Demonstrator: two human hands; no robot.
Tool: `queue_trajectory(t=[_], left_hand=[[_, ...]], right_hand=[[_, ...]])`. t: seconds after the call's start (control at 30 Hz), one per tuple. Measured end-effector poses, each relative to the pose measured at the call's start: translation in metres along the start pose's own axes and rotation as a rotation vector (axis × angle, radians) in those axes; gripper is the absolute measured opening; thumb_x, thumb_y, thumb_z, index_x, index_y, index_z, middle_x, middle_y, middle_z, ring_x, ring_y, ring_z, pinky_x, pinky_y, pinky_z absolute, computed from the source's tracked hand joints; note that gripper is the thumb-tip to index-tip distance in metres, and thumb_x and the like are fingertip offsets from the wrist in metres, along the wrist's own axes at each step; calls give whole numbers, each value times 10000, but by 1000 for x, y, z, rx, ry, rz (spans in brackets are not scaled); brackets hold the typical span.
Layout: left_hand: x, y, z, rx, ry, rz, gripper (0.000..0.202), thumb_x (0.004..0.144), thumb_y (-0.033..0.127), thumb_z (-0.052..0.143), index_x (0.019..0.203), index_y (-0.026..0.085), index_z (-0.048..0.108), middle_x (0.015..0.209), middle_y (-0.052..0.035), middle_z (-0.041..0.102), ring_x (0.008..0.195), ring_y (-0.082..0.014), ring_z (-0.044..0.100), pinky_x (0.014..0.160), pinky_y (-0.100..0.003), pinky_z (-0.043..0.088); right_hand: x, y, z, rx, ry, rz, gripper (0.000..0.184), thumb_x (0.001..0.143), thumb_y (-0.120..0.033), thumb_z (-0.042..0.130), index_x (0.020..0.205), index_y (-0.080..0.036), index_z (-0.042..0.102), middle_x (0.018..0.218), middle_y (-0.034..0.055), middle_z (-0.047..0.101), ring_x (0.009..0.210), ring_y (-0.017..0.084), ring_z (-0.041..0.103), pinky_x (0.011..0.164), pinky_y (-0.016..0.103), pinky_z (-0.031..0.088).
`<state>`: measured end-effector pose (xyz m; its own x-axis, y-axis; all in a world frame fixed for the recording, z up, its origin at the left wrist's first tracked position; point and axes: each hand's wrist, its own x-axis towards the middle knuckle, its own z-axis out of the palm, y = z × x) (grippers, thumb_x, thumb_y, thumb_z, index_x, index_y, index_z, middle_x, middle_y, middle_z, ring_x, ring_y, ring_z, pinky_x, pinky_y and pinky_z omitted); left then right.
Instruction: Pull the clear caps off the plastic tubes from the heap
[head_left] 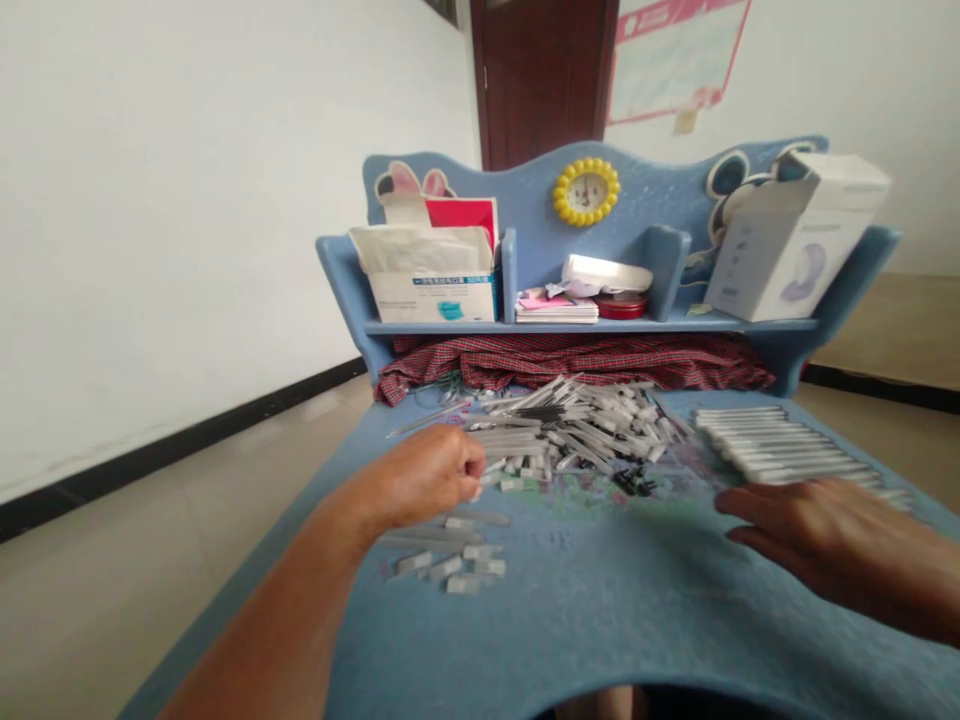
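Left hand (427,475) curled, can't tell on what — right hand (832,525) loose beside pen-like sticks (780,442), probably rowed up to stay apart from that messy pile (600,425).

Pale-blue painted desk (570,600) carried a loose heap of slender translucent and white plastic tubes (592,425) across its far middle. Small black plastic pieces (634,483) lay clustered at the heap's near edge. Right side: slim whitish sticks (784,445) in a side-by-side row. Left front: short white blocky plastic caps (463,582), scattered. Far edge: red-and-black checked cloth (577,360), bunched beneath a matching blue shelf (510,328). Shelf bore, left to right, white-and-blue printed carton (427,295), stacked papers (556,312), round red tin (621,306), tall white cardboard box (787,240).
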<state>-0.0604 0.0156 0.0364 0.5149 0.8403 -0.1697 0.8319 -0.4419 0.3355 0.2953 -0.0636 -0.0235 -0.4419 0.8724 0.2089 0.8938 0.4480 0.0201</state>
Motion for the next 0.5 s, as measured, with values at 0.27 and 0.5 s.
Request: queue_trajectory(t=[0.27,0.5], left_hand=[[-1,7,9,241,-70,72,183,623,110,518,711,189,658,653,12,607,609,-129,520,546,-218,329],[-1,16,14,441,-110,37,201,656,108,518,736,198,679,752,-49,676,735,-190,600,599,-255,382]], right_hand=[[75,-71,-24,4,-334,-234,125,862,-233,478,839,-190,592,772,59,691,743,217,660,579,292,359],[110,-63,-21,-55,-295,-142,153,844,-254,483,899,-203,616,805,76,698,758,224,650,612,286,372]])
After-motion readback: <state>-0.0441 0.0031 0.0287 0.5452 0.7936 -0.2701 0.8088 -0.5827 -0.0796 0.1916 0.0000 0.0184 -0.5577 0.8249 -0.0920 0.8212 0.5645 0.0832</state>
